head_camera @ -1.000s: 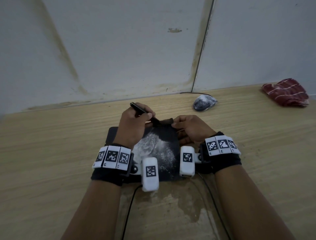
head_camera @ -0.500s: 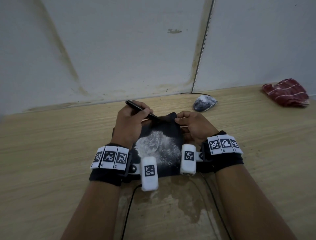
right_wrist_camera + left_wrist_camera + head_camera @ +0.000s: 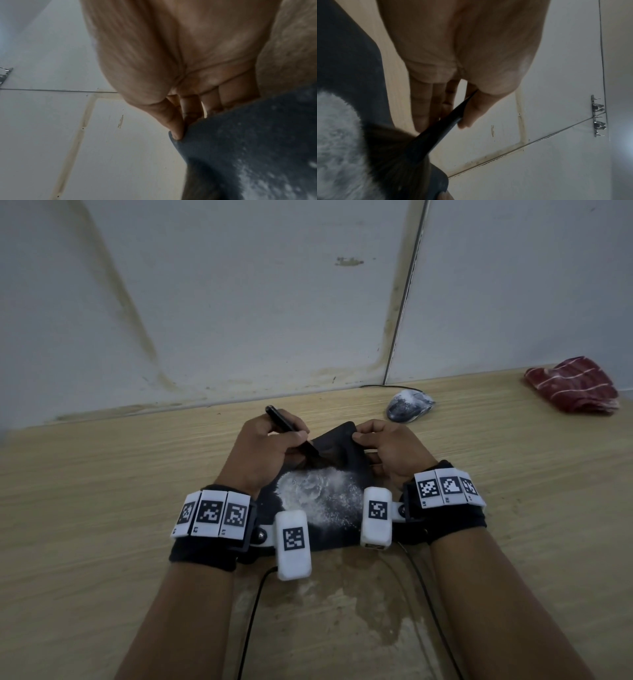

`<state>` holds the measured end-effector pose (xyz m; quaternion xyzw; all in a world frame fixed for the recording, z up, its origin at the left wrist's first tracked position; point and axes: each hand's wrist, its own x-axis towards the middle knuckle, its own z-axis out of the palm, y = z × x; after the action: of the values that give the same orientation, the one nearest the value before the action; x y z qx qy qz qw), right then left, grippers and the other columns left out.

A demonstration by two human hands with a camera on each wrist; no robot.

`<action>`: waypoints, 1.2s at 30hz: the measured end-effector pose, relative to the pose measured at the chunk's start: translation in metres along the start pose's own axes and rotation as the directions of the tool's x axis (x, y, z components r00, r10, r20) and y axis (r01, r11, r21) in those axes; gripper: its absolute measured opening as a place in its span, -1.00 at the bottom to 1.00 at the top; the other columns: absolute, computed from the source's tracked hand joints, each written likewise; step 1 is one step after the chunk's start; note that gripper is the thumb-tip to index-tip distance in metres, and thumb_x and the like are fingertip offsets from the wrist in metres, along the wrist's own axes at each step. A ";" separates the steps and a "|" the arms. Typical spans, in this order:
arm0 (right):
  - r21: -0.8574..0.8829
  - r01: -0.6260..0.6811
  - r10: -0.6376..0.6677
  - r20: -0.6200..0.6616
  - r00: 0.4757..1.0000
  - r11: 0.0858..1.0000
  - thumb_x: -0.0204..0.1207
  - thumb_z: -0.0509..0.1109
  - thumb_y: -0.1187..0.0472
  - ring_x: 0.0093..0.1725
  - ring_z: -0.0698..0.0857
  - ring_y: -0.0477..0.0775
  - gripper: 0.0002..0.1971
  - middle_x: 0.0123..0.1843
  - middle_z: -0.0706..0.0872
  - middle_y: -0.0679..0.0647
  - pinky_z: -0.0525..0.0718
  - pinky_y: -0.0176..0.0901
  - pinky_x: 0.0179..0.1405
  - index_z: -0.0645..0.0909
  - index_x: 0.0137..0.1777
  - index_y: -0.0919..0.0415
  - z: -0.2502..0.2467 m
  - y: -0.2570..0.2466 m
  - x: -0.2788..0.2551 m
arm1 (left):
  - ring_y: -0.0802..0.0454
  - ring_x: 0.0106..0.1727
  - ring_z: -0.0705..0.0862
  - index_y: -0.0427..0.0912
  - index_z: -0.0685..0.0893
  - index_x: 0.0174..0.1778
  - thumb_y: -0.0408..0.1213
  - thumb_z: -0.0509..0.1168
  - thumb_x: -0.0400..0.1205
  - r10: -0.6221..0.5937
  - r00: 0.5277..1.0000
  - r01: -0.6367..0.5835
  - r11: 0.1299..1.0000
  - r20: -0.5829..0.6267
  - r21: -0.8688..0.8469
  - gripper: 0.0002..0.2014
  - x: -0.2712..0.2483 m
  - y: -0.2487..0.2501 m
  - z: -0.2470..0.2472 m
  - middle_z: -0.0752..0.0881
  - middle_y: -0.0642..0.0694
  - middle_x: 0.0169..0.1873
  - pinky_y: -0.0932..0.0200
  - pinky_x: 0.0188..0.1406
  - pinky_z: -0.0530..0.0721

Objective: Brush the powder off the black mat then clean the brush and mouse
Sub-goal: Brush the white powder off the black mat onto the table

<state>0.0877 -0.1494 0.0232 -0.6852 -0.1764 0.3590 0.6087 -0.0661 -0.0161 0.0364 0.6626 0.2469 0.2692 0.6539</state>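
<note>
A black mat (image 3: 337,446) lies on the wooden table between my hands, its far edge lifted off the table. A patch of white powder (image 3: 322,494) covers its middle. My left hand (image 3: 270,446) grips a black-handled brush (image 3: 284,422) like a pen; the dark bristles (image 3: 392,159) touch the mat just above the powder (image 3: 335,135). My right hand (image 3: 383,443) pinches the mat's far right corner (image 3: 181,134) between thumb and fingers and holds it up. A powder-dusted mouse (image 3: 409,405) sits at the back right, apart from both hands.
A red striped cloth (image 3: 572,386) lies at the far right of the table (image 3: 102,508). The mouse cable (image 3: 387,387) runs along the wall (image 3: 239,302), which stands close behind. A pale stain (image 3: 329,611) marks the table in front of the mat.
My right hand has raised the mat's far corner higher and tilted the mat towards me. The left hand and brush have shifted slightly back and up with it.
</note>
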 end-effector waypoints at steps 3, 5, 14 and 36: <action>0.016 -0.006 0.006 0.001 1.000 1.000 0.66 0.36 0.36 -0.48 0.68 0.01 -0.81 -0.32 0.70 0.07 0.66 -0.18 -0.46 0.60 -0.20 0.16 -0.003 0.000 0.000 | -0.37 0.04 0.80 -0.35 0.68 -0.14 -0.58 0.32 0.61 0.065 0.998 -0.066 0.996 -0.018 -0.059 -0.91 -0.003 0.009 -0.002 0.70 -0.29 -0.14 -0.12 0.04 0.80; 0.027 -0.008 0.008 0.001 1.000 1.000 0.66 0.36 0.35 -0.50 0.69 0.00 -0.83 -0.33 0.71 0.07 0.68 -0.19 -0.51 0.61 -0.18 0.17 -0.004 -0.001 -0.001 | -0.20 0.00 0.82 -0.30 0.68 -0.15 -0.57 0.30 0.63 0.119 0.989 -0.127 0.988 -0.086 -0.090 -0.88 -0.002 0.013 -0.004 0.71 -0.18 -0.17 -0.05 0.08 0.80; -0.001 0.019 -0.019 -0.011 1.000 1.000 0.64 0.37 0.40 -0.64 0.63 -0.05 -0.81 -0.37 0.65 0.14 0.54 -0.33 -0.68 0.61 -0.22 0.23 -0.005 -0.008 -0.003 | 0.01 -0.05 0.68 -0.04 0.79 -0.07 -0.42 0.41 0.60 0.137 0.990 -0.129 0.972 -0.030 0.198 -0.83 0.004 0.005 0.001 0.65 -0.19 -0.13 0.06 0.17 0.69; -0.286 -0.100 0.095 -0.031 0.995 0.953 0.59 0.36 0.46 -0.48 0.58 0.14 -0.85 -0.27 0.64 0.30 0.61 -0.22 -0.64 0.61 -0.20 0.29 -0.014 -0.005 0.000 | -0.04 -0.13 0.80 -0.11 0.77 -0.15 -0.52 0.48 0.48 0.189 0.965 -0.186 0.982 -0.182 0.033 -0.80 0.000 0.011 0.005 0.75 -0.03 -0.30 -0.14 0.02 0.82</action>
<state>0.0986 -0.1580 0.0283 -0.7772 -0.1876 0.3532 0.4859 -0.0629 -0.0201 0.0470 0.6603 0.2447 0.3880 0.5947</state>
